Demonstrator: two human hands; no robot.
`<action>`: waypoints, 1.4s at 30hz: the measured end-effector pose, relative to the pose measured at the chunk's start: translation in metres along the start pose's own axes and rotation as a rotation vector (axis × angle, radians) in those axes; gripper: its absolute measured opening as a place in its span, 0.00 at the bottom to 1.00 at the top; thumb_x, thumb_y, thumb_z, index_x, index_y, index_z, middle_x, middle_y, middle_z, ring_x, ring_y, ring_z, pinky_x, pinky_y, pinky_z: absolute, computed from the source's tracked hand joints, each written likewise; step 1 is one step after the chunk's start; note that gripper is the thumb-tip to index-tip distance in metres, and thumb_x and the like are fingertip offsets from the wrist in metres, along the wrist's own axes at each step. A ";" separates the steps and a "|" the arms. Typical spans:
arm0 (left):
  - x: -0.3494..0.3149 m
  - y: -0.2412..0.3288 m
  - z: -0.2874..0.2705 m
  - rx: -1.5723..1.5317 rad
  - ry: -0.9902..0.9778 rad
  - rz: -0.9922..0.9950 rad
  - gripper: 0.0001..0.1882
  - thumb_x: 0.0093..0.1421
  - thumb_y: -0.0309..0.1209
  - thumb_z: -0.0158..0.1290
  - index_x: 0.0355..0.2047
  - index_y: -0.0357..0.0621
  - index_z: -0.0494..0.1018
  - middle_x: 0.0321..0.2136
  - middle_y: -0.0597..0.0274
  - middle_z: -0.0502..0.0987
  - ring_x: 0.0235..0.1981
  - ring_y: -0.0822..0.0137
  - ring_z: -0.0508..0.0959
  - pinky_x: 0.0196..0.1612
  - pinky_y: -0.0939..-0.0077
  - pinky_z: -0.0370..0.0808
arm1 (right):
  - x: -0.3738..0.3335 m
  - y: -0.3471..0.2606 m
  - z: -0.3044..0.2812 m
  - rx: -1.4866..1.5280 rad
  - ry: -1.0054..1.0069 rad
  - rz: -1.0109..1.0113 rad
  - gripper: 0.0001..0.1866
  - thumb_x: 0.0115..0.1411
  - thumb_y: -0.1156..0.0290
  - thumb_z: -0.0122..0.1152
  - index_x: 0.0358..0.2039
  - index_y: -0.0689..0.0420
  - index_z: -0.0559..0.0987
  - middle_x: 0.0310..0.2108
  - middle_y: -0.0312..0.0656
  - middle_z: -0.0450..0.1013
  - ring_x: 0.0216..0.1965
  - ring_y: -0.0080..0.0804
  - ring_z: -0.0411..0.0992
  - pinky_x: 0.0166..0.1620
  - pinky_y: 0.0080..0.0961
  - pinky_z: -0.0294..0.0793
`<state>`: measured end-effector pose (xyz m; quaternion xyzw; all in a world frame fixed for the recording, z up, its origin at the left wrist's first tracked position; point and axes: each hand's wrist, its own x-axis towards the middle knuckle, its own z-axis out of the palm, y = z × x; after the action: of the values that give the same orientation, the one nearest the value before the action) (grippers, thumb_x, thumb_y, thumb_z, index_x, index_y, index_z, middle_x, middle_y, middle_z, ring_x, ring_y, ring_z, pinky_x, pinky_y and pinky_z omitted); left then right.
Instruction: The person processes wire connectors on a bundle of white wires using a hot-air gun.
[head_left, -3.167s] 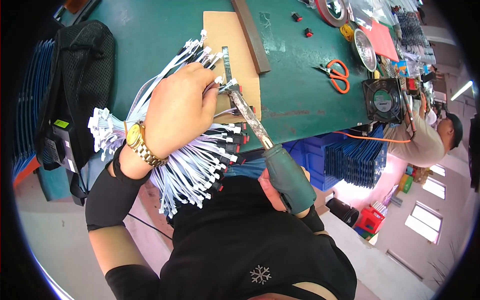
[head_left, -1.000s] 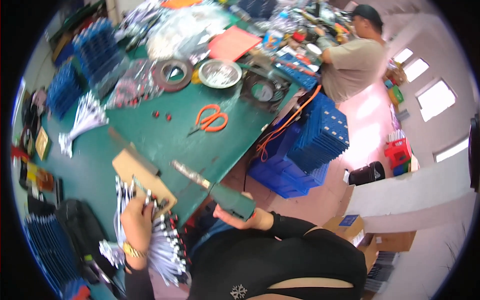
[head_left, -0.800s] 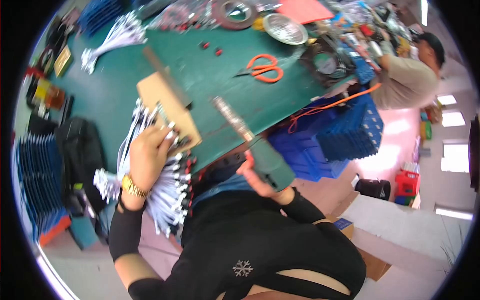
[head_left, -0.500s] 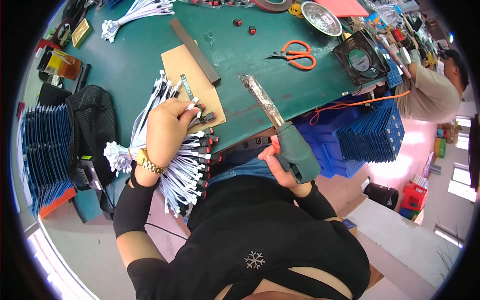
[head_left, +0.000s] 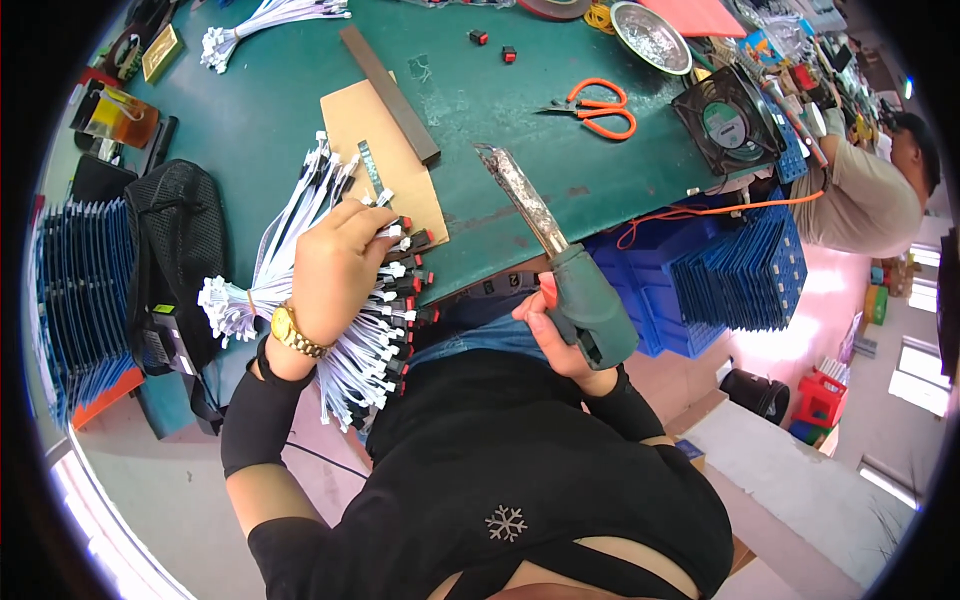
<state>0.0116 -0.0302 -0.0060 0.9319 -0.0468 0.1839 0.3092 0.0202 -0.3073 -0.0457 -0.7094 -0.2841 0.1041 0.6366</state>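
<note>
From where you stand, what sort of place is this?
Probably a small electronics assembly workshop: a green workbench strewn with white wire harnesses, a cooling fan and orange scissors, with blue crates stacked beside it.

Hands grip wires, perhaps iron.
</note>
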 end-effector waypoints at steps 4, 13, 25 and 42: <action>0.004 0.003 -0.005 -0.011 -0.010 -0.125 0.07 0.45 0.20 0.59 0.27 0.38 0.76 0.21 0.57 0.73 0.22 0.57 0.74 0.25 0.69 0.71 | 0.005 -0.006 0.004 0.046 0.137 0.039 0.05 0.52 0.79 0.60 0.31 0.62 0.77 0.24 0.39 0.76 0.26 0.27 0.77 0.33 0.22 0.75; 0.003 0.004 -0.003 0.164 -0.017 -0.021 0.09 0.45 0.21 0.59 0.30 0.38 0.76 0.25 0.57 0.72 0.24 0.55 0.75 0.26 0.67 0.71 | 0.007 -0.007 0.006 0.043 0.142 0.062 0.05 0.53 0.79 0.59 0.32 0.62 0.77 0.24 0.39 0.76 0.26 0.28 0.77 0.33 0.22 0.75; -0.005 -0.004 -0.016 -0.150 -0.018 -0.343 0.06 0.50 0.21 0.59 0.29 0.37 0.74 0.22 0.60 0.73 0.20 0.70 0.70 0.25 0.78 0.67 | 0.000 0.004 0.002 -0.003 -0.041 0.030 0.23 0.57 0.83 0.54 0.53 0.62 0.64 0.28 0.39 0.68 0.32 0.29 0.71 0.41 0.32 0.75; -0.005 -0.015 -0.011 -0.324 0.082 -0.354 0.04 0.52 0.20 0.58 0.29 0.35 0.75 0.20 0.64 0.71 0.18 0.76 0.67 0.24 0.80 0.65 | 0.009 0.002 0.010 -0.042 -0.114 -0.010 0.23 0.56 0.83 0.55 0.53 0.63 0.64 0.28 0.39 0.68 0.32 0.31 0.73 0.40 0.30 0.74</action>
<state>0.0068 -0.0112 -0.0078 0.8554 0.1010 0.1547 0.4839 0.0225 -0.2942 -0.0473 -0.7140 -0.3258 0.1353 0.6048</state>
